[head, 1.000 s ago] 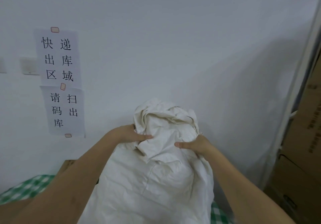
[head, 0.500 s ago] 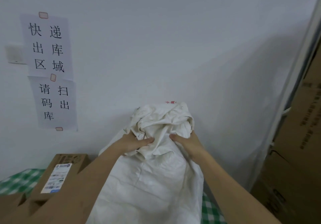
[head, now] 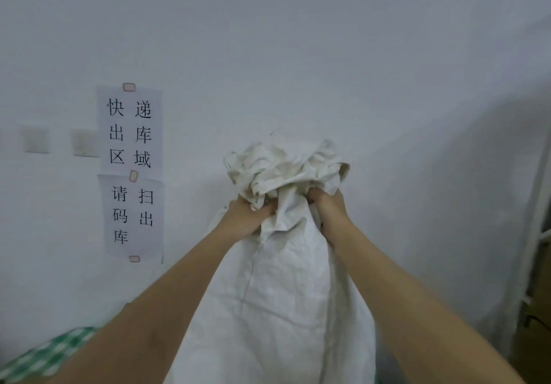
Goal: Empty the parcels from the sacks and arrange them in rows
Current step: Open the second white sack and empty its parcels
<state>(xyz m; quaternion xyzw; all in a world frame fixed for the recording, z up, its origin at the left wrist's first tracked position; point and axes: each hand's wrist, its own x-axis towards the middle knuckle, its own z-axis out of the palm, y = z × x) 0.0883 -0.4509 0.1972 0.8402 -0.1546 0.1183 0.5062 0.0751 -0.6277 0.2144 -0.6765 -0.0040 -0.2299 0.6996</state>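
A large white woven sack (head: 277, 309) hangs upright in front of me, its bunched end (head: 283, 172) crumpled at the top. My left hand (head: 249, 216) grips the gathered fabric on the left side. My right hand (head: 326, 204) grips it on the right side. Both arms are stretched forward and up. The sack bulges below my hands; its contents are hidden. No parcel shows in this view.
A green and white checked cloth (head: 44, 354) covers the surface at the lower left. Two paper signs (head: 131, 172) and wall switches (head: 35, 139) are on the white wall. Cardboard boxes (head: 533, 339) stand at the right edge behind a white post.
Both hands have closed tighter on the sack's gathered end and raised it. The view tilted up, so the labelled cardboard box at the lower left has dropped out of sight.
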